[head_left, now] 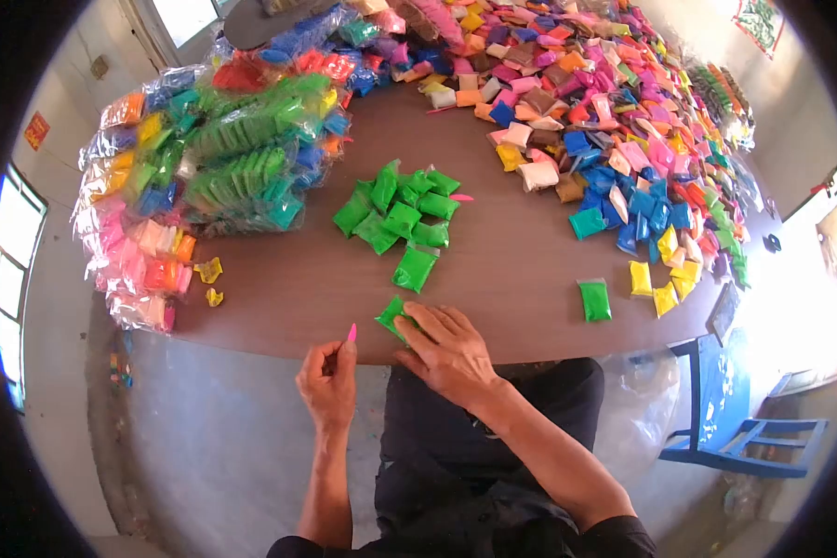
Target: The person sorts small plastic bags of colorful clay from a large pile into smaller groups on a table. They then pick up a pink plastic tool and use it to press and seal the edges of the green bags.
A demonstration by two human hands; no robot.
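Green plastic sachet [392, 317] lies at the near edge of the round brown table [493, 270], pinned flat under the fingers of my right hand [446, 352], which press down on it rather than grip. My left hand [328, 381] hovers just off the table edge, thumb and forefinger pinched narrow on a small pink plastic stick [351, 333] pointing up. Beyond the sachet sits a loose cluster of matching green packets [402, 216]. Further right lies a single green packet [594, 300], near a sprawl of multicoloured packets [614, 121]. Bagged bundles of packets [205, 167] are stacked left.
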